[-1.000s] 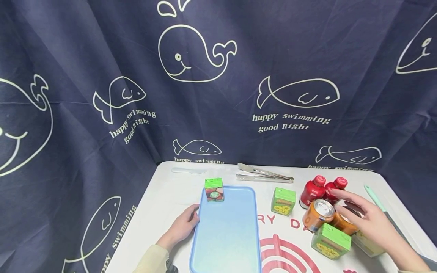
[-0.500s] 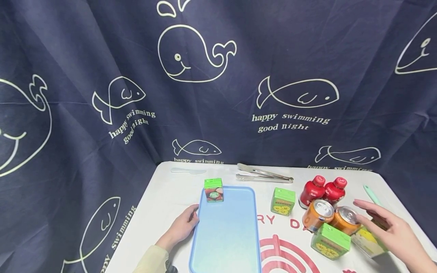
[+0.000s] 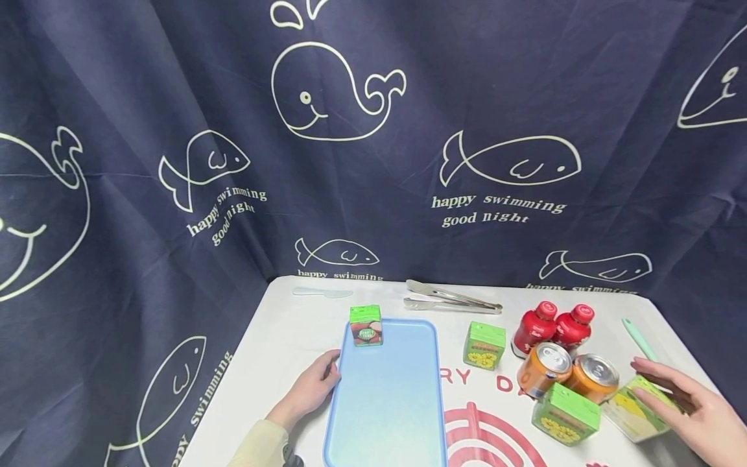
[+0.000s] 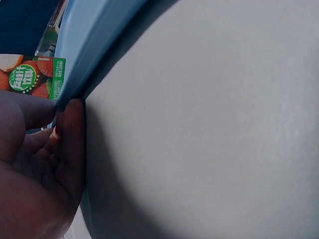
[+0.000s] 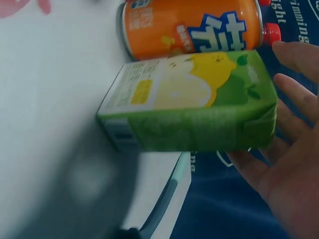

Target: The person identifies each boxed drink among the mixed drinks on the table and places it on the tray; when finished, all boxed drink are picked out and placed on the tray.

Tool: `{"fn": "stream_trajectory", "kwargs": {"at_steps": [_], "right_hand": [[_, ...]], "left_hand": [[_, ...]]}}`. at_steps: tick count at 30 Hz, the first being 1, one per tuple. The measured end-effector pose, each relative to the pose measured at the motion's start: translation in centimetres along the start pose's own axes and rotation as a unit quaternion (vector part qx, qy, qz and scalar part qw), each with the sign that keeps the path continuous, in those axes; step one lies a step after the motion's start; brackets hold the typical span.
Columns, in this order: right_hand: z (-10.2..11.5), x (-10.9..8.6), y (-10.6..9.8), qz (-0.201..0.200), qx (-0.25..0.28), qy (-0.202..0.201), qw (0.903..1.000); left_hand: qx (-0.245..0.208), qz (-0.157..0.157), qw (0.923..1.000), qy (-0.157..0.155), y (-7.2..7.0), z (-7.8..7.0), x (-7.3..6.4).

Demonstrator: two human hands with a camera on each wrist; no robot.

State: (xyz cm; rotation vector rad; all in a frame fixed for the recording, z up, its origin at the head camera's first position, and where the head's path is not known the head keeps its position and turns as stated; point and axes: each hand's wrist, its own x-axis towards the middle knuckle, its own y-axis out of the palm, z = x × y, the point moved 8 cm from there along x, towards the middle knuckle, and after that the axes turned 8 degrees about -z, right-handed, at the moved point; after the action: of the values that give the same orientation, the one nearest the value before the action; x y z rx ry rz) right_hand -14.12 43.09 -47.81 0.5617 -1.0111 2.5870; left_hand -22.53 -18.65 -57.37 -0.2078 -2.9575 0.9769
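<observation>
Right hand point(image 3: 703, 412), loosely spread, arches over yellow-green carton point(image 3: 632, 413); left hand point(image 3: 311, 389) pinches blue tray point(image 3: 386, 402).

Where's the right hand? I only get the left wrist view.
Observer: The right hand is at the yellow-green carton; I can't tell if it touches.
Engineer: What's next to that?
Observer: Two orange cans, standing side by side.
Engineer: And behind those?
Observer: Two red bottles, caps on, as the head view shows.
</observation>
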Motion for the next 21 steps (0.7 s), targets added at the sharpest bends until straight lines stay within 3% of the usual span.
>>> {"fn": "stream_trajectory", "kwargs": {"at_steps": [4, 9, 17, 21], "right_hand": [[-1.7, -0.9, -0.3, -0.008, 0.002, 0.038, 0.9992], [-3.8, -2.1, -0.4, -0.018, -0.039, 0.098, 0.9943], [-5.3, -3.7, -0.3, -0.037, -0.004, 0.125, 0.9915], [-5.9, -4.2, -0.3, -0.055, -0.031, 0.137, 0.9885]], "left_hand": [[-0.004, -0.002, 1.0, 0.001, -0.1, -0.2, 0.0], [-0.004, -0.004, 1.0, 0.002, -0.1, -0.2, 0.1], [-0.001, -0.005, 1.0, -0.002, -0.2, -0.3, -0.1], [0.004, -0.006, 1.0, 0.003, -0.1, -0.4, -0.1]]}}
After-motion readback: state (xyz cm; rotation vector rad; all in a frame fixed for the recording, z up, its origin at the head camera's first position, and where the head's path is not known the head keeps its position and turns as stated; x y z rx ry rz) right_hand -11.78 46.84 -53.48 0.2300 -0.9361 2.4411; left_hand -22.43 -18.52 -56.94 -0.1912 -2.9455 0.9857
